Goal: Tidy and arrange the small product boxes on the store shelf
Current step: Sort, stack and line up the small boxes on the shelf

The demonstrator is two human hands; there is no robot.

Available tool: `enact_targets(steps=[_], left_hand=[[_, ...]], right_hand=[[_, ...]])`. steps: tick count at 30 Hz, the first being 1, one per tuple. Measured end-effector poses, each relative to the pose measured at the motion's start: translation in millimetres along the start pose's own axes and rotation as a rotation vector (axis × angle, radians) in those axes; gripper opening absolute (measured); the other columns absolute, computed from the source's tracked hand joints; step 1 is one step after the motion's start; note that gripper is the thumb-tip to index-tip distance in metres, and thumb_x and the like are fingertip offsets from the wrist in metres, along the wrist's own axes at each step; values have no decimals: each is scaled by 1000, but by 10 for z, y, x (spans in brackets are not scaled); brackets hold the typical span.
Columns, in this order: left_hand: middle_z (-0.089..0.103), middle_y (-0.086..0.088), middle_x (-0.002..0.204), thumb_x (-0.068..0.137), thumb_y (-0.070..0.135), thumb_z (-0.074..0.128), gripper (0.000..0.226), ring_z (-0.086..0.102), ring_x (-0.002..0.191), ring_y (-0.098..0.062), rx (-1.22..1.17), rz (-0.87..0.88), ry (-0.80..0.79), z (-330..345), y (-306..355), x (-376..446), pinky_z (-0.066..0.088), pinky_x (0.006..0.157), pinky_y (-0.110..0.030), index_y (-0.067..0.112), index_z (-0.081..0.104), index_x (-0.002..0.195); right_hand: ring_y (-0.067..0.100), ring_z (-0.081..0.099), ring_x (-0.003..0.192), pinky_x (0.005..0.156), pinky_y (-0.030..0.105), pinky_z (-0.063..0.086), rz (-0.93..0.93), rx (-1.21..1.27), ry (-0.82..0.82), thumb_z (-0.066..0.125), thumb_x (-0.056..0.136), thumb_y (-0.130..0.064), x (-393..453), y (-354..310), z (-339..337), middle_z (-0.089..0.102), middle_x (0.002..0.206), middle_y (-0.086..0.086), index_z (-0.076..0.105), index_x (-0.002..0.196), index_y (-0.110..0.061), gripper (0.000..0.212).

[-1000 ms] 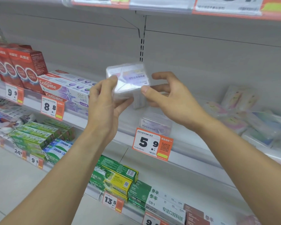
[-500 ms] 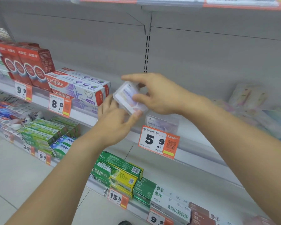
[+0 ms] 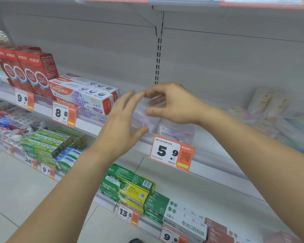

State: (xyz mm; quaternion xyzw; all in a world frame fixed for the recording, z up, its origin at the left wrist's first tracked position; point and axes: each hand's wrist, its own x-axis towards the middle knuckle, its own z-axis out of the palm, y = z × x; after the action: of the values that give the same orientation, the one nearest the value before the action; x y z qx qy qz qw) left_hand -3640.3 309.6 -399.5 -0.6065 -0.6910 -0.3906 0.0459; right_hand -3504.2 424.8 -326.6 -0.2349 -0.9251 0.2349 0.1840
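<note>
Clear box [image 3: 144, 116]: small, transparent, purple print inside, blurred by motion. A second ago it was held up at chest height in front of the shelf's back panel, flat face toward the camera; half a second ago it was tilted and dropping. Now it is low, at the front edge of the shelf [image 3: 218, 165], just left of a second clear box [image 3: 176, 133] that already sits behind the 5.9 price tag [image 3: 171, 153].

Right hand [image 3: 172, 104]: over the top of the held box, thumb and fingers curled around its upper and right side, gripping it. Left hand [image 3: 123, 123]: fingers spread and loose, palm against the box's left face, thumb under its lower corner; it steadies rather than clamps. Whether the box's base touches the shelf yet, cannot tell; the blur hides it.

Reading: the box has gone from inspection to placement. It is probably being set beside its twin in the 5.9 slot, so this item is nearly done.

Outward: Colgate cartons [image 3: 84, 99] lie stacked toward the shelf's left end, red cartons [image 3: 30, 71] beyond them. Soft pastel packs [image 3: 270, 109] lie loose toward the right end, likely still to tidy. Green Darlie boxes [image 3: 128, 188] are on the shelf below.
</note>
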Motion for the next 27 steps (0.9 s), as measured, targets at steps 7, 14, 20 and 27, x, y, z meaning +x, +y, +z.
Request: enact_targets(steps=[7,14,20,27], left_hand=[[45,6,141,89,27,65,46,39,130,-14,48,29,-130,9,-6,15,21,100,-15,29,53,134],[50,8,129,77,36,78,52,45,121,-15,0,54,-181,-56,66,38,28,96,-19,30,60,125],[51,6,124,72,37,81,55,46,117,-18,61,33,-165,-84,115,36,28,91,-19,30,61,123],[49,6,131,75,39,78,56,43,121,-16,88,6,-172,-55,144,17,26,93,-18,31,60,128]], right_hand=[[20,53,120,100,32,43,108,-450,-155,71,76,-57,-445,162,-228,58,129,0,57,131,-35,61],[21,51,116,92,30,41,159,-346,-70,72,75,-57,-661,309,-119,58,122,1,47,133,-40,65],[20,50,116,89,27,36,127,-267,-32,73,75,-54,-676,369,-40,55,125,1,47,133,-39,65],[13,50,122,105,32,40,141,-231,-119,72,68,-68,-673,384,-221,55,134,-5,44,138,-36,82]])
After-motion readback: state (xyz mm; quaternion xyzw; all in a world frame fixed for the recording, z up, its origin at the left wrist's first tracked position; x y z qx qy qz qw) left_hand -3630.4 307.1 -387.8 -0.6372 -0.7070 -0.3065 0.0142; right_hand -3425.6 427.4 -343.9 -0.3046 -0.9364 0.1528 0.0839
